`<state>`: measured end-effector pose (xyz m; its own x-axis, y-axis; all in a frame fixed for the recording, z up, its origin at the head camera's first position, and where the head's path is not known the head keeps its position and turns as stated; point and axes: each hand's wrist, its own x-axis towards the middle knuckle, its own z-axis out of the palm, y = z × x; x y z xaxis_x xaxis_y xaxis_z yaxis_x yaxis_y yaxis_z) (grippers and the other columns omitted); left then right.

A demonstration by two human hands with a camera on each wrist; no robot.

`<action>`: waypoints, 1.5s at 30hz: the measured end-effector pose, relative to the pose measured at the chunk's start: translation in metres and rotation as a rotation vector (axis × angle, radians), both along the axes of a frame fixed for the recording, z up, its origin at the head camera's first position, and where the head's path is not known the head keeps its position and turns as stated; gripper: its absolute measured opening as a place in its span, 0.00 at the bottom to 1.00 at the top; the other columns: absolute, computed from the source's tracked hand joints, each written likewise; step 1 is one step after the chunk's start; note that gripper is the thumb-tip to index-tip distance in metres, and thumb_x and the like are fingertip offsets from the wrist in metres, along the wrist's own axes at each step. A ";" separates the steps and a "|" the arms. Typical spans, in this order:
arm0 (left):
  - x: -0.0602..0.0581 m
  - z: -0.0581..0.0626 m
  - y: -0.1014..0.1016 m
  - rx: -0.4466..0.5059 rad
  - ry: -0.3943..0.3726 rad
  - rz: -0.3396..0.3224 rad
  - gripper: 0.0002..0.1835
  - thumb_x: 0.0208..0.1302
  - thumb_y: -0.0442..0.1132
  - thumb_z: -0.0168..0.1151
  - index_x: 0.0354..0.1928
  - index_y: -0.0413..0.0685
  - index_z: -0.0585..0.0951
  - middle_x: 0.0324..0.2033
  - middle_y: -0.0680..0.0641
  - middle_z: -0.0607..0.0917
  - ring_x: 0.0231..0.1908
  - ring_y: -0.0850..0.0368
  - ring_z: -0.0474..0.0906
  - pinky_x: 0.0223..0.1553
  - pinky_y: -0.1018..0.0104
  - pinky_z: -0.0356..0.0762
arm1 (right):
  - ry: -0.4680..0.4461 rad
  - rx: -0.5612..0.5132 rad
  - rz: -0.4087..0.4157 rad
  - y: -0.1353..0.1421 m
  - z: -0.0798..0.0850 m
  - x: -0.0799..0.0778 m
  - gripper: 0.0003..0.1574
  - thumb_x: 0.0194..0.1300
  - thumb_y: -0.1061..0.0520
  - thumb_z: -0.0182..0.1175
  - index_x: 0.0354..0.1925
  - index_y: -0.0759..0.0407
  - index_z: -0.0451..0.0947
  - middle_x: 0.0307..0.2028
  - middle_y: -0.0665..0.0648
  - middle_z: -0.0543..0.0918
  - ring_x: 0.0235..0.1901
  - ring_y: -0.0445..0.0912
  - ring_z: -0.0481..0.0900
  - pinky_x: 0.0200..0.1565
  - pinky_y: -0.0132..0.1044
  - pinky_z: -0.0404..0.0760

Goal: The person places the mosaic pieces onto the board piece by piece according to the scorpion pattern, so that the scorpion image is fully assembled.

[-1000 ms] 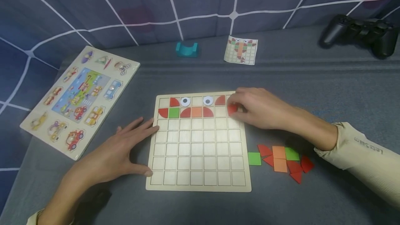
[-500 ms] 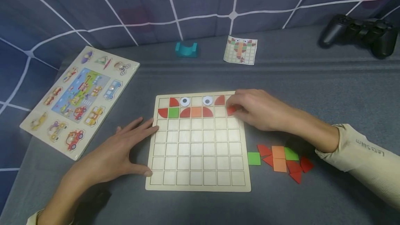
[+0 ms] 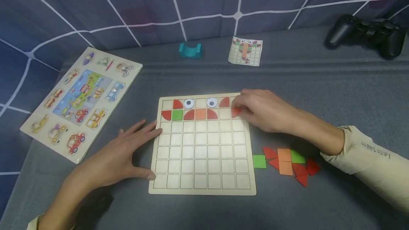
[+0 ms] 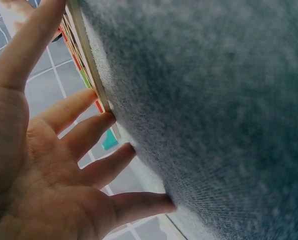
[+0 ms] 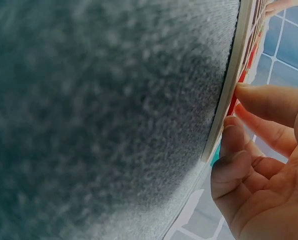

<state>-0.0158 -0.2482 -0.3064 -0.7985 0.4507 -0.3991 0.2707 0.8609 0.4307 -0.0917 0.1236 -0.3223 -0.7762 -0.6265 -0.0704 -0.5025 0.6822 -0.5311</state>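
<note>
A wooden grid board (image 3: pixel 200 152) lies flat in the head view. Along its left edge my left hand (image 3: pixel 116 159) is spread, index fingertip and thumb touching the rim; the left wrist view shows those fingers (image 4: pixel 89 132) straight. At the right end of the second row, my right hand (image 3: pixel 268 111) pinches a red quarter-circle tile (image 3: pixel 235 111) over its cell, partly hidden by the fingers. In the top two rows sit red quarter-circles (image 3: pixel 189 115), a green square (image 3: pixel 177 115), an orange square (image 3: pixel 200 114) and two eye tiles (image 3: pixel 212 102).
Right of the board lie loose green (image 3: pixel 259 161), orange (image 3: pixel 285 168) and red tiles (image 3: pixel 313 167). A patterned card (image 3: pixel 245 51), a teal holder (image 3: pixel 190 50) and a black game controller (image 3: pixel 365 36) stand behind. A vehicle peg puzzle (image 3: pixel 82 104) lies at left.
My right hand shifts only slightly at the same corner cell, and the red tile there shows a little more. The left hand stays in place on the board's edge.
</note>
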 end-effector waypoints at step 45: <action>0.001 0.001 -0.001 -0.005 0.003 -0.005 0.60 0.35 0.74 0.71 0.74 0.59 0.65 0.75 0.46 0.58 0.74 0.38 0.45 0.60 0.21 0.45 | -0.085 0.298 -0.162 0.130 -0.009 0.052 0.31 0.54 0.56 0.75 0.56 0.56 0.80 0.34 0.46 0.73 0.27 0.40 0.67 0.28 0.35 0.66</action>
